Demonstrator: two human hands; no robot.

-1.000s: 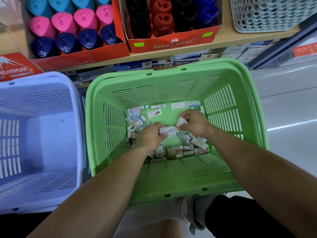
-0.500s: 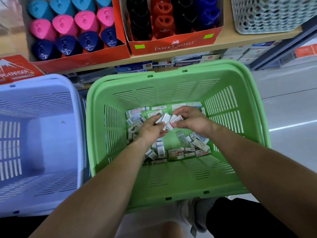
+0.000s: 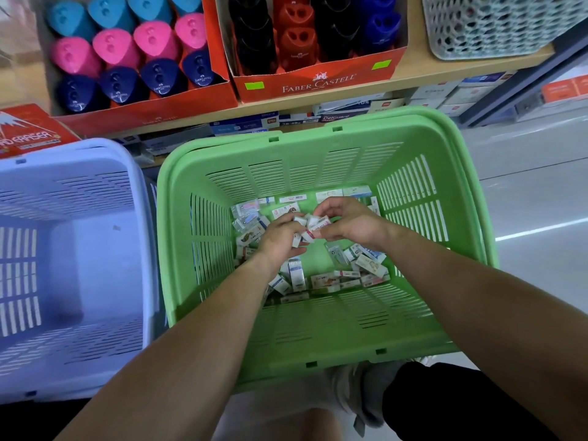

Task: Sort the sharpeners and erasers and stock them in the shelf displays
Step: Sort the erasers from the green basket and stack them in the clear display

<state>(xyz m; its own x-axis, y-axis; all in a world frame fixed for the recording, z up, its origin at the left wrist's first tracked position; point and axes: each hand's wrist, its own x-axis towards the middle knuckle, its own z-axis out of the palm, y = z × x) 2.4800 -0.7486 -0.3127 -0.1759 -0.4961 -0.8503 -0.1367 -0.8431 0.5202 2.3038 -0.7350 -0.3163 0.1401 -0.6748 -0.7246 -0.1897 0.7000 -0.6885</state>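
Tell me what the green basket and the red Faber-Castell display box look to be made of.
Green basket: moulded plastic, smooth with a slight sheen, judging by its slotted walls and rounded rim. Red display box: probably printed cardboard, with thin folded walls and a matte colour.

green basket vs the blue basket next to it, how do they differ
The green basket holds scattered erasers; no items show in the blue basket.
The left hand and right hand reach into the green basket and grip erasers; neither touches the blue basket.
The green basket is fully in view; the blue basket is cut off at the left edge.
Both are slotted plastic, standing side by side.
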